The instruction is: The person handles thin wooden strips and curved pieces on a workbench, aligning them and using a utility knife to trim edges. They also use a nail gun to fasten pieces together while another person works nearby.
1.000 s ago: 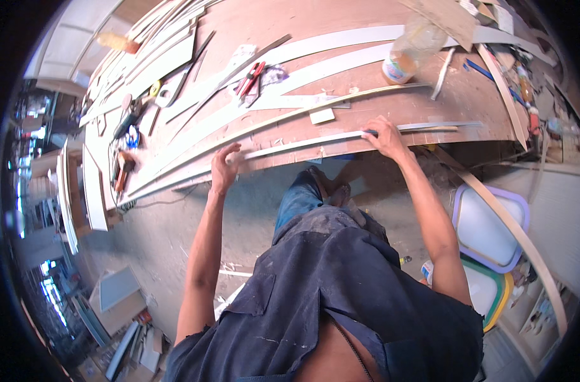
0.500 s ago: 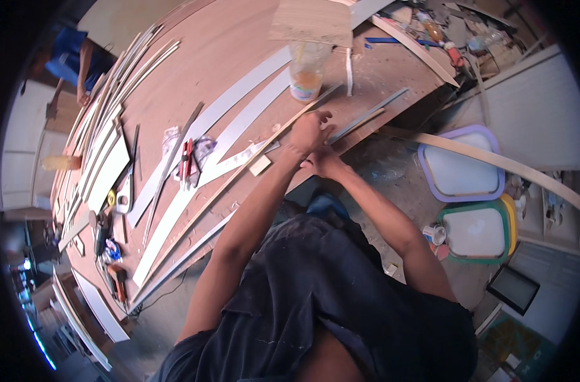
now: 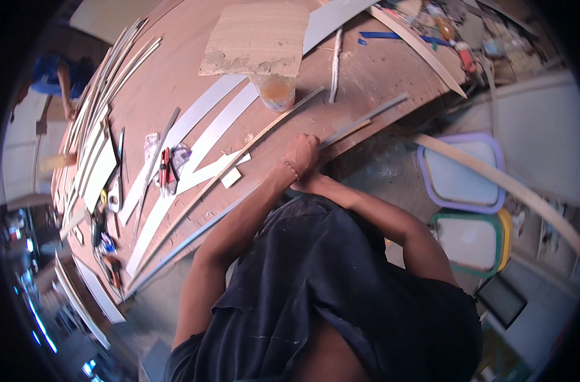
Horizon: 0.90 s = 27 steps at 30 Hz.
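Through my head view, the left hand (image 3: 301,151) is curled closed, knuckles up, over the long narrow grey strip (image 3: 207,224); whether its fingers pinch anything inside, I can't tell. A thin band circles that wrist. The right hand (image 3: 309,182) lies just on the near side of it, mostly covered by the left wrist, so I cannot read its grip.

The strip, straight and smooth with a bluish sheen, runs along the near edge of the reddish-brown surface (image 3: 175,83), from the near left corner out past the hands to the right. A slim wooden stick (image 3: 359,127) sits against its right stretch.

Roughly parallel on the far side, I have a thin tan wooden slat (image 3: 198,201) with a small pale square block (image 3: 231,177) beside it. Beyond lie flat, glossy white bands (image 3: 208,116) and a red-handled tool (image 3: 165,167) on crumpled material. Farther off, a rough, smeared board (image 3: 255,38) overlaps the top of a cloudy jar (image 3: 278,94) in my view. To the right, off the surface, there's a rounded, lavender-rimmed panel (image 3: 465,175).
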### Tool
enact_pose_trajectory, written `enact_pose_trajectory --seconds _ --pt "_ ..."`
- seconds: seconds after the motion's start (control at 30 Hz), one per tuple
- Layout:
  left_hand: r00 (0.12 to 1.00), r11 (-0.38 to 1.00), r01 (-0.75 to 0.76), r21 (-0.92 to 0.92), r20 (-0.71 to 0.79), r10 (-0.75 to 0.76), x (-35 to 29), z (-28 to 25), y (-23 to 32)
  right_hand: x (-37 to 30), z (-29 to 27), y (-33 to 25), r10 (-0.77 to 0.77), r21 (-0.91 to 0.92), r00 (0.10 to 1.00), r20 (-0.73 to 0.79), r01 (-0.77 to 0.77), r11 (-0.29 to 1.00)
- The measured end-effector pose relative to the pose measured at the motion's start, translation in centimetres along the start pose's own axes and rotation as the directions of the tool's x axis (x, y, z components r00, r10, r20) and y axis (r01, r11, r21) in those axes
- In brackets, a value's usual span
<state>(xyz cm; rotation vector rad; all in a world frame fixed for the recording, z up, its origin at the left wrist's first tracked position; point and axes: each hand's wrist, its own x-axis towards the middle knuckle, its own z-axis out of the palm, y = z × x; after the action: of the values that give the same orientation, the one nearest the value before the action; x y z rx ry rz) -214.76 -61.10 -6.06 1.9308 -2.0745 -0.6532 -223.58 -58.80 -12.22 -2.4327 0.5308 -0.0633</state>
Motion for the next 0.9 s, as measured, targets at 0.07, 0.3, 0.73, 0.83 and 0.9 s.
enact_pose_trajectory --seconds 0.07,0.3,0.73,0.83,0.9 --pt "0.996 0.996 0.087 -0.032 0.009 -0.087 -0.5 -0.6 0.5 -0.5 -0.9 1.1 -0.145 0.024 0.989 0.040 0.144 0.989" --pt "0.954 0.948 0.289 -0.136 -0.046 -0.297 -1.4 -1.0 3.6 -7.2 -15.5 5.4 -0.449 0.243 0.890 0.082 0.419 0.875" --pt "0.888 0.884 0.083 -0.460 -0.368 -0.275 -2.9 2.0 2.9 -6.3 -20.1 15.7 -0.091 0.058 0.996 0.024 0.089 0.994" --pt "0.866 0.877 0.061 -0.477 -0.412 -0.285 -2.9 2.2 2.8 -5.7 -20.5 15.3 -0.086 0.118 0.996 -0.014 0.087 0.989" --pt "0.843 0.879 0.032 -0.477 -0.460 -0.280 -3.0 2.7 2.8 -5.5 -21.2 14.5 -0.080 0.140 0.997 0.005 0.078 0.987"
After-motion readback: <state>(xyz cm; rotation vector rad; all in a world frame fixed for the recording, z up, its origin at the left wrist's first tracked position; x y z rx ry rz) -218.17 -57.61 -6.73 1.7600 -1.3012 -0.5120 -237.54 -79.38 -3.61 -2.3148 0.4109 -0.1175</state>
